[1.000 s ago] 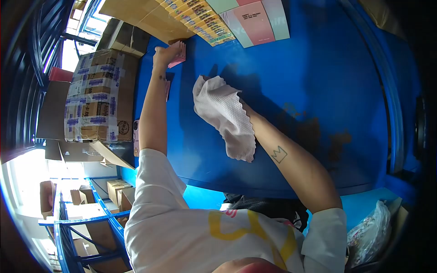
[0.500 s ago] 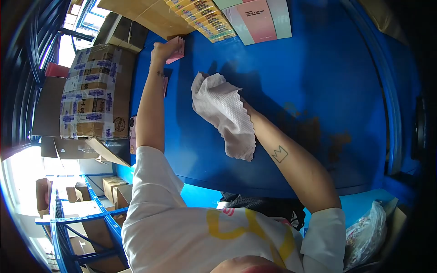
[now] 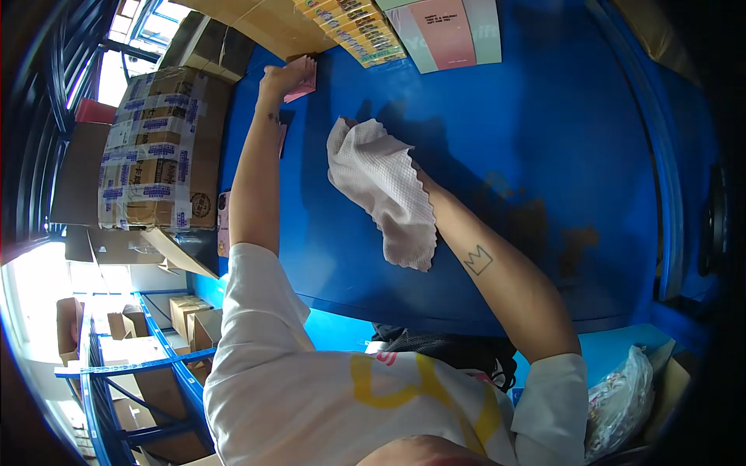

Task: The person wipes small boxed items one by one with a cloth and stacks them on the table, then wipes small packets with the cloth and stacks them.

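My left hand (image 3: 286,76) reaches to the far left of the blue surface, its fingers closed round a stack of thin pink packets (image 3: 305,87). Beside my left wrist another flat pink piece (image 3: 283,140) lies on the surface. In the middle, my right hand (image 3: 420,175) holds a pale pinkish-grey waffle-textured cloth (image 3: 381,186) with a scalloped edge. The cloth drapes over that hand and hides most of its fingers.
Yellow patterned boxes (image 3: 353,31) and a pink-and-green gift box (image 3: 439,35) stand at the back. A taped carton (image 3: 155,155) and a phone in a pink case (image 3: 224,221) are on the left. Brown stains (image 3: 532,221) mark the blue table (image 3: 590,140). A plastic bag (image 3: 622,404) sits lower right.
The view has shifted slightly, with the shelves and cartons sliding a little. Both hands keep nearly the same places, and the cloth's shape is almost the same.
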`<state>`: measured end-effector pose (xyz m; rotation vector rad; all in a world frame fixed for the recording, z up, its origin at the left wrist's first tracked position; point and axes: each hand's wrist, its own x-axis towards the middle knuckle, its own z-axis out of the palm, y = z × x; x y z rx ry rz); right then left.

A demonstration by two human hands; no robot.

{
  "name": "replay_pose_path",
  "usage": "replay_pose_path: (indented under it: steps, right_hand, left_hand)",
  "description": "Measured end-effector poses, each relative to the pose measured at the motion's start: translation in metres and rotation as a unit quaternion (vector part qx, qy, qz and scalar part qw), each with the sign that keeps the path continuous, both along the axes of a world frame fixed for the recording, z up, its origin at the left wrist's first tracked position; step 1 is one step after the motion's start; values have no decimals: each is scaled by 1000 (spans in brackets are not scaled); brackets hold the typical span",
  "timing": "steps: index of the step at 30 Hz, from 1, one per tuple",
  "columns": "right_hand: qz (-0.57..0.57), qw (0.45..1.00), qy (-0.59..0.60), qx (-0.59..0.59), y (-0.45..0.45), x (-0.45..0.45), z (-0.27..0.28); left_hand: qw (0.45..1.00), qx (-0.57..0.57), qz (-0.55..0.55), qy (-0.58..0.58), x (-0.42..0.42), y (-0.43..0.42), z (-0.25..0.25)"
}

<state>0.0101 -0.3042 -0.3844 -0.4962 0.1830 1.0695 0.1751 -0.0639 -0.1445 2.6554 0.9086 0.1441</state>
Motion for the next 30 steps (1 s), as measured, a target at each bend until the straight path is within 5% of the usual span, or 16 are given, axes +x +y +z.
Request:
replay_pose_path:
  steps: [12,21,24,26,30]
  right_hand:
    - [43,998,44,4,2,-4,-28]
    - [-42,995,-92,-12,11,0,23]
    - [-59,988,-144,-12,2,5,36]
    - [-68,981,-180,-7,15,0,52]
    - [-73,964,-256,-9,-10,-1,58]
  left_hand:
    - [999,-1,-3,-44,-17,-11,7]
    - [997,-2,-10,-82,-33,-3,25]
    - [975,11,-120,-186,-53,55,20]
    - [993,44,-95,-49,-113,33,37]
    - [995,-24,-91,12,-148,57,10]
